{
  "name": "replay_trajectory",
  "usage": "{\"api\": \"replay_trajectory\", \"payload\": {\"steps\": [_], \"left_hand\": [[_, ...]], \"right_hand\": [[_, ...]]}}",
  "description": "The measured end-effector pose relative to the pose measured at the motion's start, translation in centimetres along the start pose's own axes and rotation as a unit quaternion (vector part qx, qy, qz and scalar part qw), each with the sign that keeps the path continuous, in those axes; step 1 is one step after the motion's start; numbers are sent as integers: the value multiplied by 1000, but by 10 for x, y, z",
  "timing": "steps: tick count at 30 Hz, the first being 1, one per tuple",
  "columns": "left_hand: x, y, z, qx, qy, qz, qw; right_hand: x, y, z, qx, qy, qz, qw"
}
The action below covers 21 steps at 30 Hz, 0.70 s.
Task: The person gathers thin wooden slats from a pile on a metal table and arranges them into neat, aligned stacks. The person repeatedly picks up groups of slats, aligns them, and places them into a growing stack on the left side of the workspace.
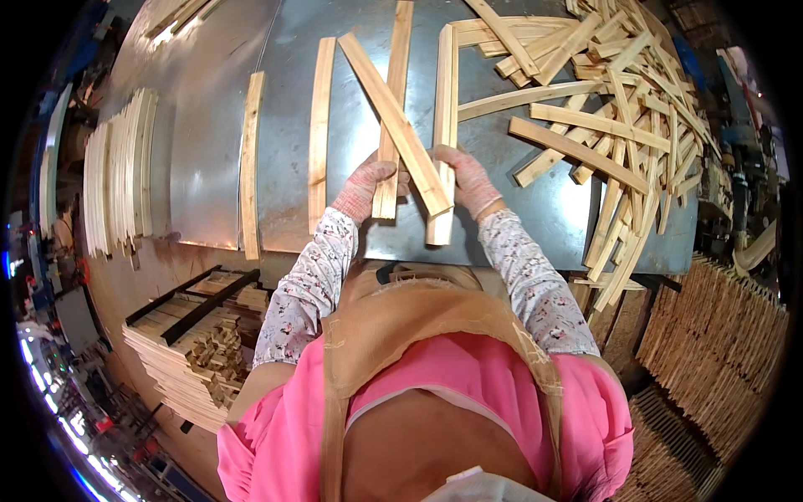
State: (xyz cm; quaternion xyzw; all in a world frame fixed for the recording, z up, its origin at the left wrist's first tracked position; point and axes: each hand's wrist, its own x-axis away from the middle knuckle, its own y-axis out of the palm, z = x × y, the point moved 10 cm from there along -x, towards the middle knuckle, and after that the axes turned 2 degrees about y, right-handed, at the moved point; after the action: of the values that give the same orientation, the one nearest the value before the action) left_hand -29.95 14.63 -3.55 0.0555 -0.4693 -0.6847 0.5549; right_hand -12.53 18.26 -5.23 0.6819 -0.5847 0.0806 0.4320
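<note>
The left hand (365, 189) pinched a wooden slat (400, 58), the right hand (470, 181) a second slat (445, 92); a diagonal slat (405, 134) overlapped both.

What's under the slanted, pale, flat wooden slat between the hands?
Under the slanted slat: a straight pale wooden slat at the gloved left hand, and another pale wooden slat by the gloved right hand. Their surfaces beneath the crossings are hidden.

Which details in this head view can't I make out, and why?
- Left hand, head view: some fingers hidden behind the left strip.
- Right hand, head view: some fingers hidden behind the right strip.
- Pile, head view: lower pieces covered by upper ones.
- Table, head view: far edge cut off by the picture's top.
</note>
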Motion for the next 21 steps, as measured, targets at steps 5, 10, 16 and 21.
{"api": "replay_trajectory", "payload": {"steps": [5,10,16,21], "left_hand": [[28,-45,9,-180,90,137,970],[51,-52,19,-45,76,133,987],[51,-58,34,2,92,-4,996],[56,-65,20,209,31,-80,974]], "right_hand": [[-2,55,42,42,55,51,996],[-16,82,45,140,-53,30,988],[-5,107,51,111,-4,47,993],[-3,93,43,-33,21,-3,999]]}}
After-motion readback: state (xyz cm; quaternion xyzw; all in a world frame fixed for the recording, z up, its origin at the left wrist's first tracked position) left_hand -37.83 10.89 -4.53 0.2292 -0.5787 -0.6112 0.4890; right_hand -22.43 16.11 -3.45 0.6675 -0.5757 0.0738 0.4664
